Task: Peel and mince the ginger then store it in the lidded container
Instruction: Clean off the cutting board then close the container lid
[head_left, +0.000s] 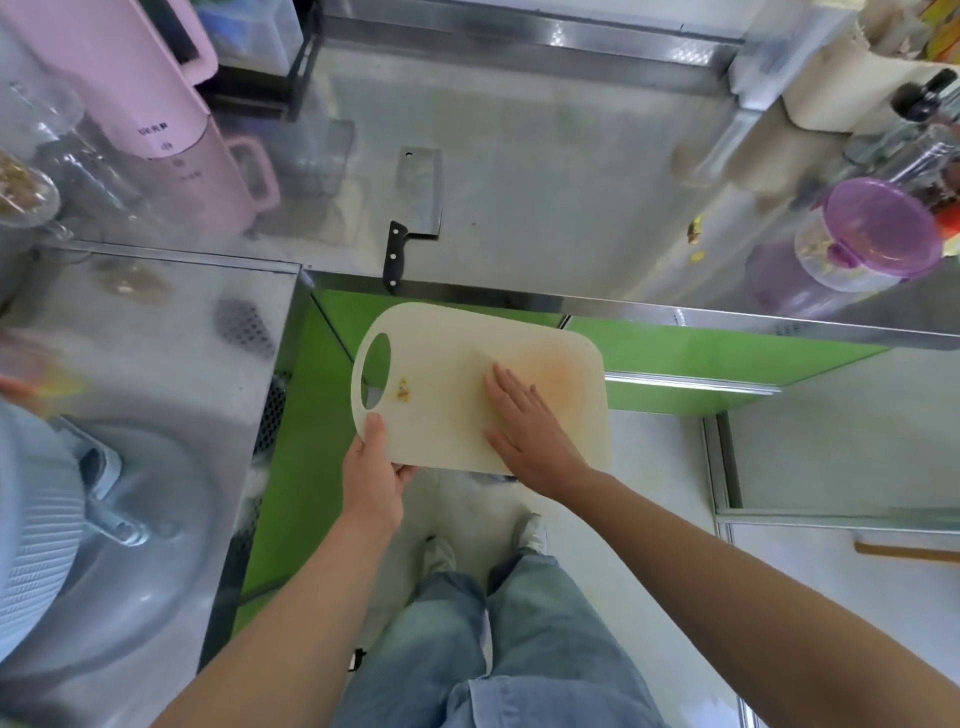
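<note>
Left hand (371, 467) grips cutting board (452, 353) at handle corner; right hand (524, 426) lies flat, fingers straight, on its face. Ginger scraps (403, 391) sit beside its handle hole; lidded container (878, 234) far right. Tilt could spill scraps.

Dark print on pink appliance (130, 78), illegible

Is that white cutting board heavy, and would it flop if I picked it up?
Probably light: the left hand holds the cutting board in the air by one corner. Likely stiff too, since it looks flat under the flat right hand. Its smooth surface might feel slippery.
</note>
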